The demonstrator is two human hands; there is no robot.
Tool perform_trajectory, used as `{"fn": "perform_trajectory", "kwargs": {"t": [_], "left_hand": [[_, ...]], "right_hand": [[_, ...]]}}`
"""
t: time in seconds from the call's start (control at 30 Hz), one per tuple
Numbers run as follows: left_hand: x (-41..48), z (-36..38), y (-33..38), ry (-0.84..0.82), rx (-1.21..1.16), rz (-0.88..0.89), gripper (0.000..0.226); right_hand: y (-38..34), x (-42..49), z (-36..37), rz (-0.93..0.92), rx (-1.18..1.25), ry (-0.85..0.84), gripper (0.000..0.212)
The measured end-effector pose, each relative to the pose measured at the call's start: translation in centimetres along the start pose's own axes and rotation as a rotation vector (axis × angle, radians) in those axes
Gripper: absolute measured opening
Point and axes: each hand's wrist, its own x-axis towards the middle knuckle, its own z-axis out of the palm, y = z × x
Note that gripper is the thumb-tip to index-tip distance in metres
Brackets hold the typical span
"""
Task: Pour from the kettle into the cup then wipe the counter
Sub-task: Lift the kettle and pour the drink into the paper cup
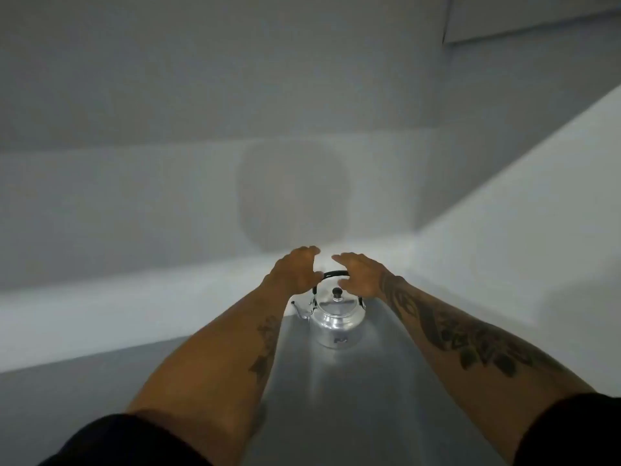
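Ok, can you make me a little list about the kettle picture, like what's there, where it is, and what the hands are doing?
kettle: shiny metal kettle, upright on the counter
lid: on, with a dark knob
handle: black, standing up over the lid
spout: points to the picture's left
counter: grey and smooth
left hand: open, fingers spread, beside the handle
right hand: open, above the kettle, holding nothing
cup: not in view
cloth: not in view
pouring: not yet begun
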Motion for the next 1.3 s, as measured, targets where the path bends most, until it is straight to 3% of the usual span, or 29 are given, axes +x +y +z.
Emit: {"fn": "perform_trajectory", "kwargs": {"t": [0.4,0.47,0.67,0.93,1.3], "left_hand": [[5.4,6.5,-1.9,-0.171,-0.032,-0.09,0.064],[6.1,7.3,-2.1,-0.189,-0.034,-0.082,0.06],[6.6,8.7,-2.4,-0.089,-0.02,-0.041,0.021],[3.7,7.0,-2.6,-0.142,-0.074,-0.021,0.017],[-6.6,0.8,-4.4,-0.065,-0.228,-0.02,0.016]], "right_hand": [[2.8,6.4,3.8,0.067,0.009,-0.08,0.058],[3.4,7.2,4.8,0.054,0.014,-0.083,0.049],[4.0,7.8,6.2,0.025,0.126,-0.012,0.005],[3.0,5.4,5.8,-0.075,0.28,0.003,0.007],[-4.1,-0.9,3.8,-0.219,0.48,-0.002,0.005]]}}
